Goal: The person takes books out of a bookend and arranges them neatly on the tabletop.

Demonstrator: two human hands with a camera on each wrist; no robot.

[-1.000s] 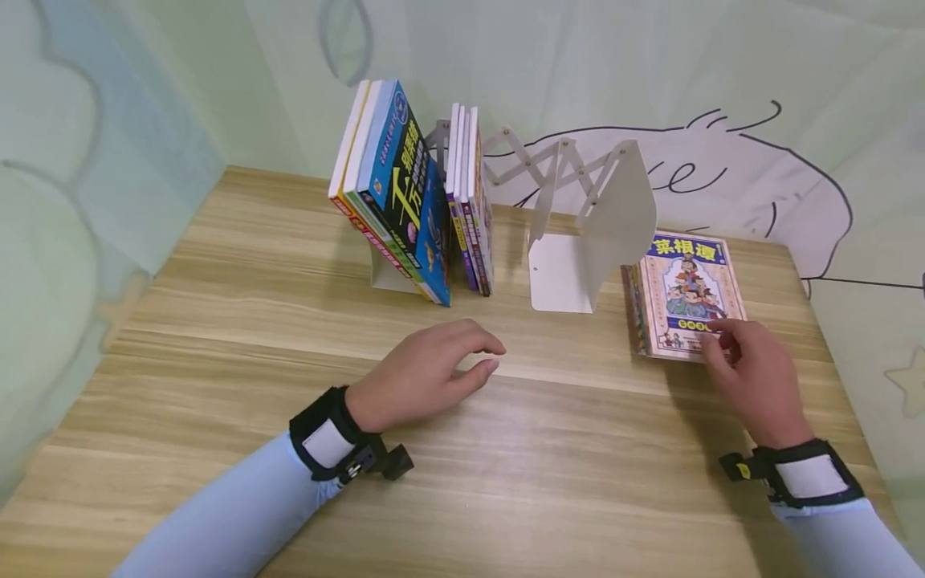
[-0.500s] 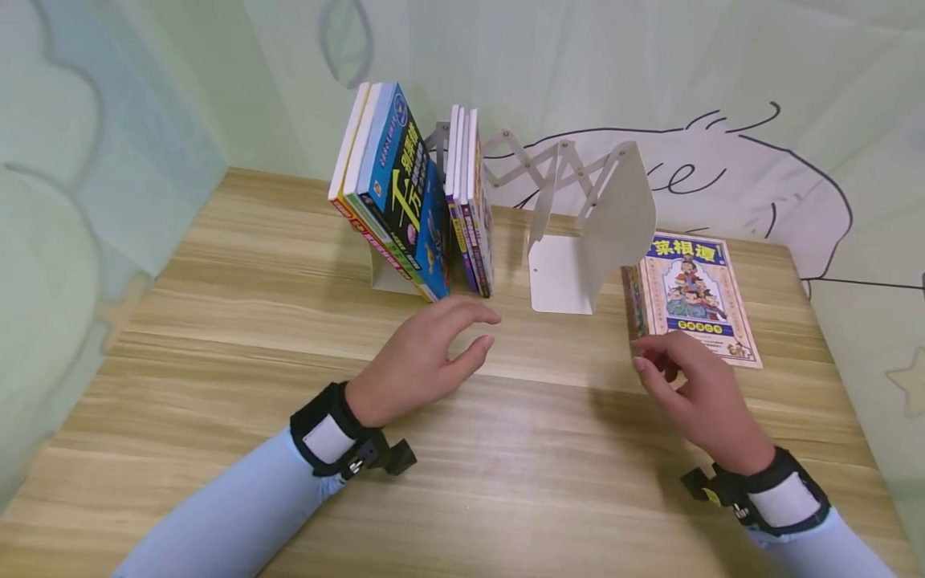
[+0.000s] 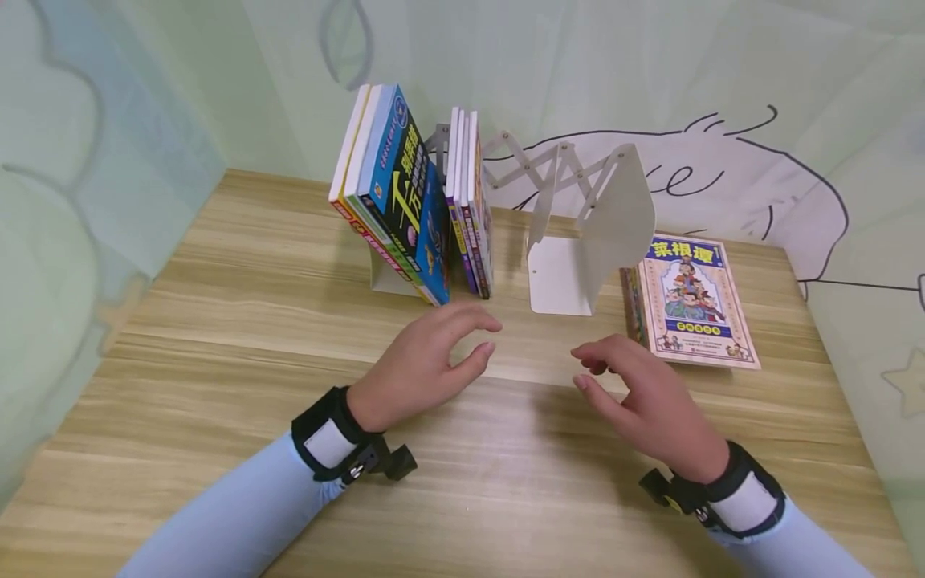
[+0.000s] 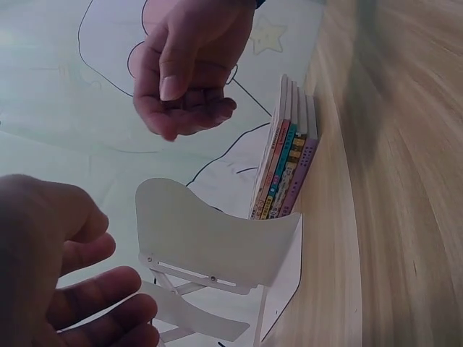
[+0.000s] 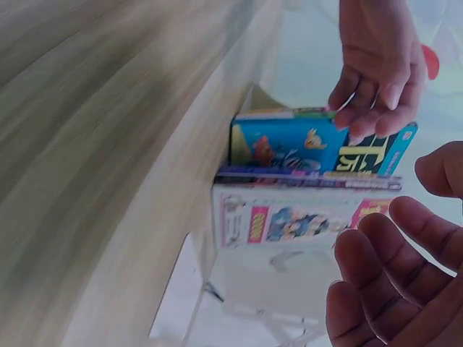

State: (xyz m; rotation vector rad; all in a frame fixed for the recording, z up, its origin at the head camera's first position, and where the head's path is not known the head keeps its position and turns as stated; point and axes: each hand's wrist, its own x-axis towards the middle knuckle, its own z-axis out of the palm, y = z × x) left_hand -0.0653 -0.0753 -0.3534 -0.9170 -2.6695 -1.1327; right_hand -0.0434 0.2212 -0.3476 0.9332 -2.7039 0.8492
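Note:
My left hand hovers over the table in front of the upright books, its fingers loosely bent and holding nothing. To its right, my right hand also holds nothing, thumb and fingers apart. Larger books with a blue cover lean at the left side of a white expandable bookend. A few thinner books stand beside them in the rack. Right of the bookend lies a flat stack of books with an illustrated cover on top; several spines show in the left wrist view.
The wood-grain table meets a pale printed curtain at the back and sides. The bookend's base plate and folding lattice stand between the thin books and the stack.
My right hand has moved left, away from over the stacked books, toward the middle of the table. The left hand has shifted only slightly. The books and bookend stay in place.

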